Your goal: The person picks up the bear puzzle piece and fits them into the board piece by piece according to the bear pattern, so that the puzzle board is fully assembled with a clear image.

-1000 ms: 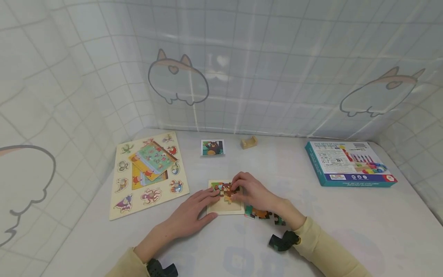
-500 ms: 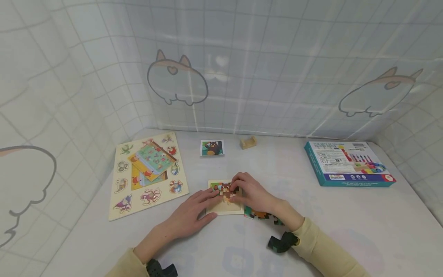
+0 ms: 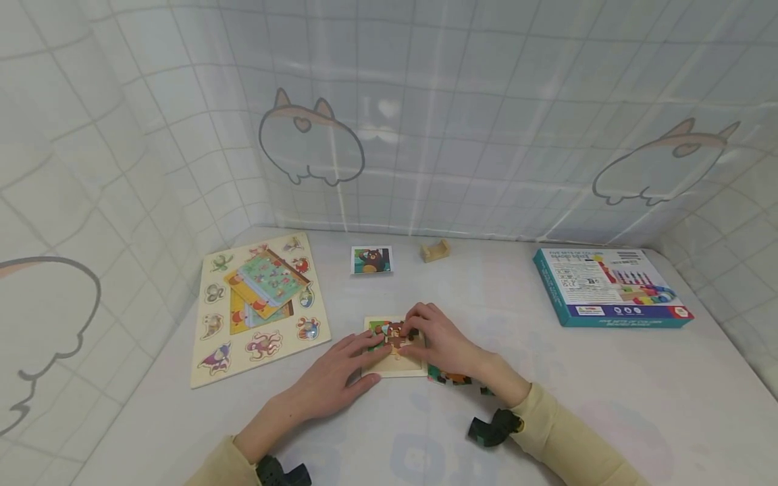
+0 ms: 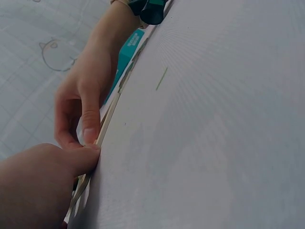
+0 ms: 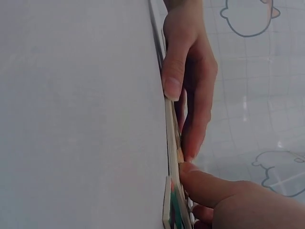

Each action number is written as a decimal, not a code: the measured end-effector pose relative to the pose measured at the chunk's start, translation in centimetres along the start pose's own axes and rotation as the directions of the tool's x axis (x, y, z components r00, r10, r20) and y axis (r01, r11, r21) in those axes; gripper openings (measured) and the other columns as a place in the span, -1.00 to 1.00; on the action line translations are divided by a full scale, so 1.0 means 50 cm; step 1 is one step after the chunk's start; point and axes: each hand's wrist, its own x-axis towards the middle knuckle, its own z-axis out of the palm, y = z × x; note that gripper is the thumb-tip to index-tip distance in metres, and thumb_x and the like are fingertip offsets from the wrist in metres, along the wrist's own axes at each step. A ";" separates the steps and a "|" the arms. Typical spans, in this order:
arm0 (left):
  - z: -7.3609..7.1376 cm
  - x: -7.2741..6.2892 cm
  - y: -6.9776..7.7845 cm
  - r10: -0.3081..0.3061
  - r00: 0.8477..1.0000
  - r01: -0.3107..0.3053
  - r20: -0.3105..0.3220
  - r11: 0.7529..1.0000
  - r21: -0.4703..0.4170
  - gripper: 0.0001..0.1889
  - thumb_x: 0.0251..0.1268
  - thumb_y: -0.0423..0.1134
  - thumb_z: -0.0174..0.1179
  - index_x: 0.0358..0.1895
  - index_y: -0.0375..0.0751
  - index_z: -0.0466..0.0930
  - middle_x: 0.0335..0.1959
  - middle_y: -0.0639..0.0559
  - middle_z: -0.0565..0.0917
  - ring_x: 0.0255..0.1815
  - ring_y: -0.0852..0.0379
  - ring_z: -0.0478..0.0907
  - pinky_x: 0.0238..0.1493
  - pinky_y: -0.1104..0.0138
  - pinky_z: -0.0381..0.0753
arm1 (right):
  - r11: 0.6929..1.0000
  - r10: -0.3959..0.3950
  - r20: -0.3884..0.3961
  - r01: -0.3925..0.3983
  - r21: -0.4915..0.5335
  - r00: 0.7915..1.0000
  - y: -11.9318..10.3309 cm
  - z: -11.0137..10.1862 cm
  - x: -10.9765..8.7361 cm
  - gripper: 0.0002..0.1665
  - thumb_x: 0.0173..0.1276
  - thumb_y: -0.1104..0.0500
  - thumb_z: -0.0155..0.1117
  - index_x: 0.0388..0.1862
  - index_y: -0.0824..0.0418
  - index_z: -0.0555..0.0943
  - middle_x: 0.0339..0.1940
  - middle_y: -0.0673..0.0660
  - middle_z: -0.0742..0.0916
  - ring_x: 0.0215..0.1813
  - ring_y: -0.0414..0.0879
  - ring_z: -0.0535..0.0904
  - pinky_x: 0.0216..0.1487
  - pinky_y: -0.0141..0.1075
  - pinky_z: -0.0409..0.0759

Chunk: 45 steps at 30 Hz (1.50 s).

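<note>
A small wooden puzzle tray [image 3: 389,371] lies in front of me in the head view, its upper part filled with bear-picture pieces [image 3: 394,329] and its lower part bare wood. My left hand [image 3: 333,378] rests at the tray's left side, fingers stretched over the pieces and thumb [image 5: 172,88] against the edge. Over the tray's right half, my right hand [image 3: 446,341] bends down, thumb and fingertips pinching a puzzle piece that they mostly hide. Several loose puzzle pieces [image 3: 446,375] lie beside the tray's right edge, partly under my right wrist.
A bear picture card [image 3: 372,260] and a small wooden stand [image 3: 435,251] are at the back. At left lies a large animal puzzle board [image 3: 203,368] with colourful cards [image 3: 267,280] on it. A teal-sided box [image 3: 614,287] sits at right. Tiled-pattern sheeting [image 3: 450,135] encloses the table.
The right thumb and fingers have shifted slightly left over the tray, and the piece under them sits further up against the bear picture. The left hand has stayed nearly still.
</note>
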 end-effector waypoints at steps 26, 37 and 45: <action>0.001 0.006 0.000 0.009 1.000 -0.009 -0.016 0.999 -0.035 -0.48 0.51 0.06 0.08 0.44 0.02 0.42 0.51 0.14 0.36 0.60 -0.02 0.12 0.59 -0.02 0.10 | 0.999 -0.007 -0.022 0.006 -0.040 1.000 0.002 0.012 -0.001 -0.59 0.36 0.06 0.40 0.15 0.14 0.71 -0.03 0.00 0.56 0.00 -0.12 0.34 -0.05 -0.28 0.45; -0.006 0.016 0.007 0.034 0.999 -0.034 0.005 0.999 0.041 -0.48 0.51 0.05 0.09 0.44 0.03 0.42 0.48 0.12 0.40 0.56 -0.06 0.20 0.53 -0.03 0.24 | 0.999 0.042 -0.009 -0.042 0.004 0.999 0.001 0.006 0.000 -0.60 0.36 0.08 0.40 0.15 0.14 0.71 -0.02 -0.02 0.57 0.01 -0.13 0.35 -0.04 -0.27 0.47; -0.003 0.021 0.007 0.061 0.998 -0.062 0.026 0.997 0.035 -0.50 0.51 -0.02 0.11 0.44 -0.01 0.43 0.48 0.10 0.37 0.55 -0.03 0.20 0.46 0.04 0.38 | 0.996 0.086 -0.012 -0.086 0.013 0.996 0.000 0.006 -0.002 -0.57 0.31 0.04 0.45 0.13 0.13 0.72 -0.03 -0.04 0.59 0.03 -0.14 0.38 0.03 -0.24 0.51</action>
